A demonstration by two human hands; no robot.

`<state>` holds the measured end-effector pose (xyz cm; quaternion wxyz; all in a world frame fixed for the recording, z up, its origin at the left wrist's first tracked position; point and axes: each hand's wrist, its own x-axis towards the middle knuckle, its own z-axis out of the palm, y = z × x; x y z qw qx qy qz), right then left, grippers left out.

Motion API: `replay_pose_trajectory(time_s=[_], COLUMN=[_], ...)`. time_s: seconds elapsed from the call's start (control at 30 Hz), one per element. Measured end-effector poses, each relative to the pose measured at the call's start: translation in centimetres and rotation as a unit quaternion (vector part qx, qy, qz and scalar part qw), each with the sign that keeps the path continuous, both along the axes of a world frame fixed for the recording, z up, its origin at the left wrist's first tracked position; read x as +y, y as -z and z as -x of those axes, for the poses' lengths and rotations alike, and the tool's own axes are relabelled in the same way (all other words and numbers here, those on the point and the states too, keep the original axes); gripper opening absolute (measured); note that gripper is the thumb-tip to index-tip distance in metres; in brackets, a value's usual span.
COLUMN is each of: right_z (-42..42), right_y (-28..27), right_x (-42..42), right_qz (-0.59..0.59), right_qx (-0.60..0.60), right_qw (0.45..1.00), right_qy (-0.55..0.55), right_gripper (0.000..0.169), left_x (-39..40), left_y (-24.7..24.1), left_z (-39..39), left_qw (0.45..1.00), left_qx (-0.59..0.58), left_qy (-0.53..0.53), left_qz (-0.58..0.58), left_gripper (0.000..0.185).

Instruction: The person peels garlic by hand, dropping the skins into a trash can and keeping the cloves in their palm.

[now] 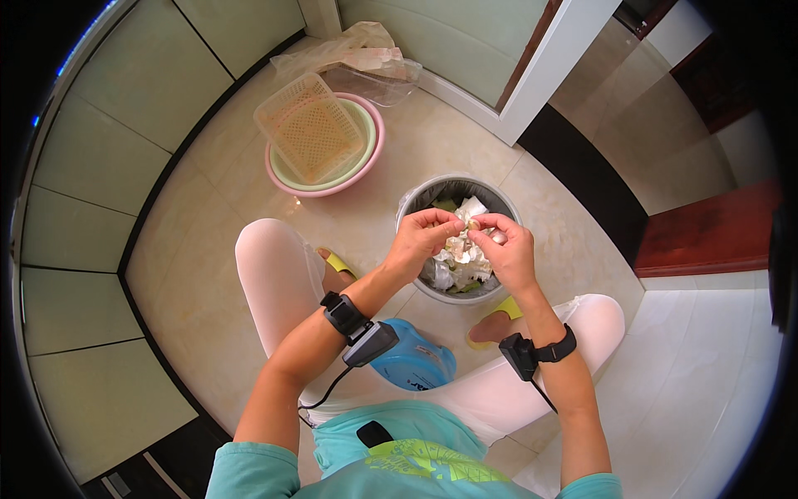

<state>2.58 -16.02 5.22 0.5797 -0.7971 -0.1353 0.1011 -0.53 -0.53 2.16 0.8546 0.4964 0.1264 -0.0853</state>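
Over a grey trash bin with a plastic liner, both of my hands meet at the fingertips. My right hand pinches a small pale piece, which looks like a garlic clove, between thumb and finger; a whitish round bulb or clove shows against its fingers. My left hand has its thumb and forefinger pinched at the same piece; whether it grips part of it is hard to tell. Papery white scraps and crumpled plastic lie in the bin below, with some green scraps among them.
A pink basin holds a pale green basin and a tilted plastic basket. Behind them lie plastic bags and a clear tray. A blue plastic stool or container is between my legs. Cabinets stand left, a door frame ahead right.
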Motion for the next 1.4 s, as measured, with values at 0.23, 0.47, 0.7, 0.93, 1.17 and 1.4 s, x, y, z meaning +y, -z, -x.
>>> replay_pose_trajectory(time_s=[0.23,0.47,0.7,0.93,1.17,1.4], right_z=[0.3,0.4,1.0,0.3,-0.1,-0.2], right_y=[0.0,0.6,1.1,1.3,-0.2,0.5], right_x=[0.4,0.2,0.7,-0.1,-0.2,-0.3], right_qz=[0.046,0.071,0.066,-0.069,-0.237,-0.186], right_qx=[-0.166,-0.184,-0.164,0.122,0.306,0.245], right_qw=[0.985,0.979,0.982,0.990,0.922,0.951], right_qy=[-0.020,-0.053,-0.061,-0.021,-0.008,0.005], right_gripper=[0.015,0.015,0.012,0.016,0.024,0.025], left_x=[0.1,0.2,0.4,0.3,0.2,0.7], left_y=[0.7,0.8,1.1,0.9,1.5,1.2], left_z=[-0.1,0.0,0.1,-0.3,-0.1,-0.4], left_qw=[0.998,0.998,0.999,0.995,0.994,0.999], left_qx=[0.026,0.049,0.018,0.054,0.062,0.037], left_qy=[0.043,0.039,0.040,0.039,0.055,0.021], left_qz=[0.025,0.030,-0.024,0.069,0.073,0.032], left_gripper=[0.013,0.004,0.003,0.007,0.006,0.008])
